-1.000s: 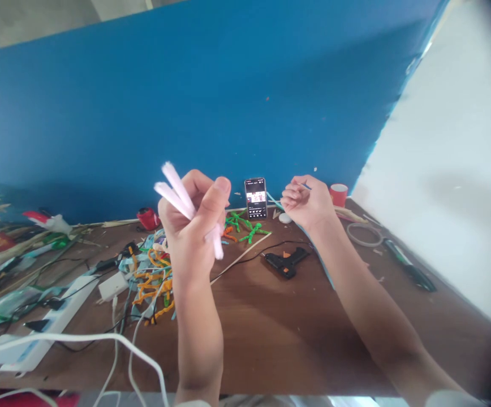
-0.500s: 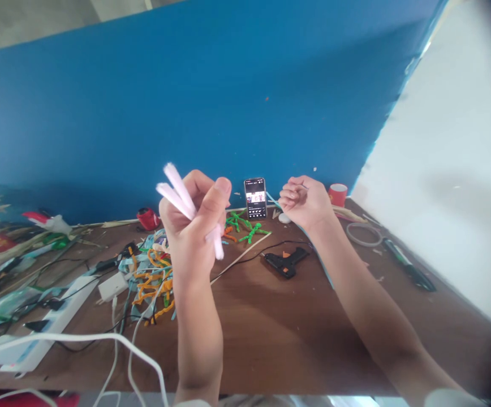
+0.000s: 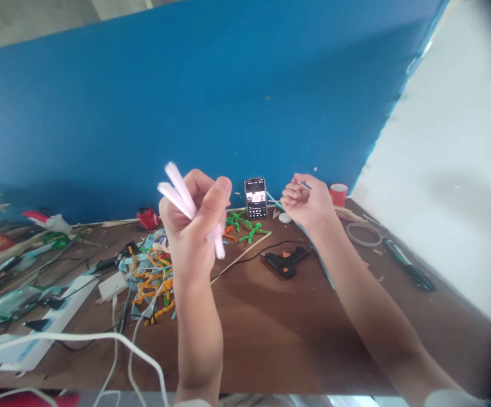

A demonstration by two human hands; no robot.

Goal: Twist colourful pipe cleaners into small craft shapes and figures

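Observation:
My left hand (image 3: 197, 220) is closed around a few pale pink, fuzzy pipe cleaners (image 3: 180, 189). Two of their ends stick out up and to the left, and another short end shows below the thumb. Raised over the table's far right part, my right hand (image 3: 307, 199) has its fingers curled in and its thumb close to them. Whether anything is inside that hand I cannot make out. A thin light blue strip (image 3: 328, 276) runs behind the right hand and wrist. Between the two hands, farther back, small green fuzzy figures (image 3: 253, 232) lie on the table.
A lit phone (image 3: 255, 198) leans near the blue wall. On the brown table (image 3: 262, 339) lie a black glue gun (image 3: 285, 262), a dark pen (image 3: 409, 265) and a red tape roll (image 3: 338, 194). Orange and blue strips (image 3: 150, 282), cables and a white power strip (image 3: 52, 322) crowd the left.
My right hand has shifted very slightly, its thumb and index finger a little more apart. The left hand keeps its hold on the pipe cleaners.

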